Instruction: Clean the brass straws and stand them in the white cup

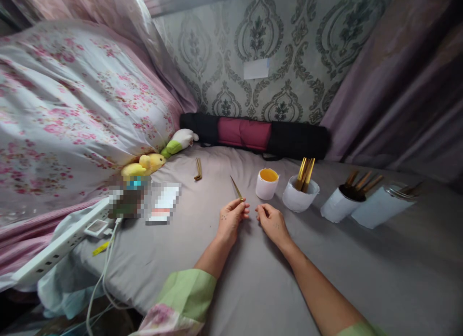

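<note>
My left hand (pixel 232 217) pinches a thin gold stick (pixel 236 187) by its lower end; its narrow tip points up and away from me. Just to the right, my right hand (pixel 270 222) is closed with fingers curled and thumb pressed in; whatever they hold, if anything, is hidden. The hands are close but apart. Beyond my right hand stands a small white cup (pixel 266 190) with a yellow-orange inside. Beside it, a white tub (pixel 298 201) holds several upright gold sticks (pixel 306 174). Farther left, a few more gold sticks (pixel 198 169) lie on the grey sheet (pixel 253 278).
To the right stand a white container (pixel 334 209) with brown sticks and a pale jar (pixel 378 211) with more. A black-and-maroon roll (pixel 244 133) lies along the wall. At left are plush toys (pixel 144 165), a power strip (pixel 61 247) and white cables (pixel 110 259).
</note>
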Demonstrator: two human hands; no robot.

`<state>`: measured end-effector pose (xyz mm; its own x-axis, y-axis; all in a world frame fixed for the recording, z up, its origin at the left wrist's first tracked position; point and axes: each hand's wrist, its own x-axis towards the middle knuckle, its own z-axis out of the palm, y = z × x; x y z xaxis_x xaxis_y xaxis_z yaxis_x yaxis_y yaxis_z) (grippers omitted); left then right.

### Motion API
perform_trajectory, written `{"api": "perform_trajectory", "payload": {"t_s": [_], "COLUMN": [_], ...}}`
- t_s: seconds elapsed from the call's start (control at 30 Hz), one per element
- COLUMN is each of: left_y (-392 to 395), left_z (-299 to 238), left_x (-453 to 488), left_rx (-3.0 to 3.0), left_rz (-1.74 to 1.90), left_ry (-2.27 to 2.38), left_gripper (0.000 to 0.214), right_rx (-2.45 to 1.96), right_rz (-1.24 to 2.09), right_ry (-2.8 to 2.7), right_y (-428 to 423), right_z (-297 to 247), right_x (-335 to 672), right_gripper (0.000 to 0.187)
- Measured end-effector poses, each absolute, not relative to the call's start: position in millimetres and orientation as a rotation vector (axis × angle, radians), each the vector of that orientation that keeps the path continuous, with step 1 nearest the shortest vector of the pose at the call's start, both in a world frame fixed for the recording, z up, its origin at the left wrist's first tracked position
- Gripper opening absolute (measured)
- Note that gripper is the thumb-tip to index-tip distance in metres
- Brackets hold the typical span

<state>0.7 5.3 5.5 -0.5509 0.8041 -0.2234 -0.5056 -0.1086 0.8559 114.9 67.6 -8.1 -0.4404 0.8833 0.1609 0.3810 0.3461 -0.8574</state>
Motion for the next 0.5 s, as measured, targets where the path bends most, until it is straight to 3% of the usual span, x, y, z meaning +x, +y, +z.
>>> {"api": "perform_trajectory", "payload": {"t_s": [0.2,0.5], "left_y": [3,1], "left_z": [2,-1], "left_x": [-4,-12], "left_rx": [0.526,0.736], "left_rz": [1.802,1.733], "left_ry": [1.377,1.605], "left_gripper": [0.036,0.034], "right_rx": [-1.104,-1.077], "right_rz": [1.064,1.117], "right_ry": [-1.972,-1.952], "right_y": [66,65], "right_z": [-4,-4], "right_x": [116,118], "right_gripper": [0.030,0.031]}}
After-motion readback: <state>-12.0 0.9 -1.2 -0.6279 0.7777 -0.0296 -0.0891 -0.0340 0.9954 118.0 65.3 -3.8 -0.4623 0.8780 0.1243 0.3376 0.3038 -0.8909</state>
